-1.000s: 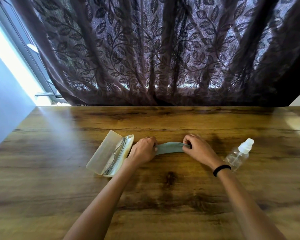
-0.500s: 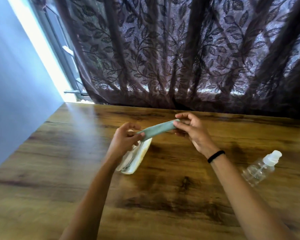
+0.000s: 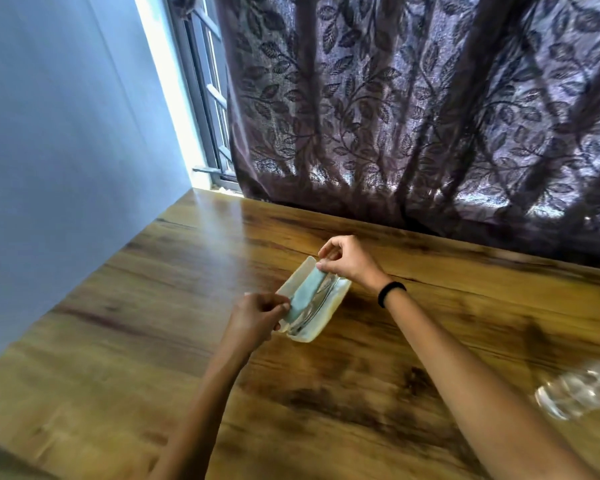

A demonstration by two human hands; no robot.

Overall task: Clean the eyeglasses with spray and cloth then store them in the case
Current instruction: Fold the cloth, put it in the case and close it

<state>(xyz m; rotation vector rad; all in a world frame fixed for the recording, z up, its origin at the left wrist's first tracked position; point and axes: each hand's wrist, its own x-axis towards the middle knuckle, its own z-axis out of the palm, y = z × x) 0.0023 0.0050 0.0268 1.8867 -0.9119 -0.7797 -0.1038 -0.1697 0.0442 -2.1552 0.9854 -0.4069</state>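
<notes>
Hands [image 3: 257, 315] [image 3: 349, 259] pinching folded cloth [image 3: 305, 292] ends, over open case [image 3: 321, 318]

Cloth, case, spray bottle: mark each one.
cloth [image 3: 305, 294], head view, middle of the folded strip.
case [image 3: 329, 315], head view, cream outer wall.
spray bottle [image 3: 575, 393], head view, clear body.

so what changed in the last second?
Both hands, left and right, lifted the folded cloth off the table and carried it left, over the open case. It now lies along the case above the eyeglasses; contact unclear. Unchanged: each hand pinches one end of the cloth, the case is open with the eyeglasses inside, and the spray bottle is untouched.
</notes>
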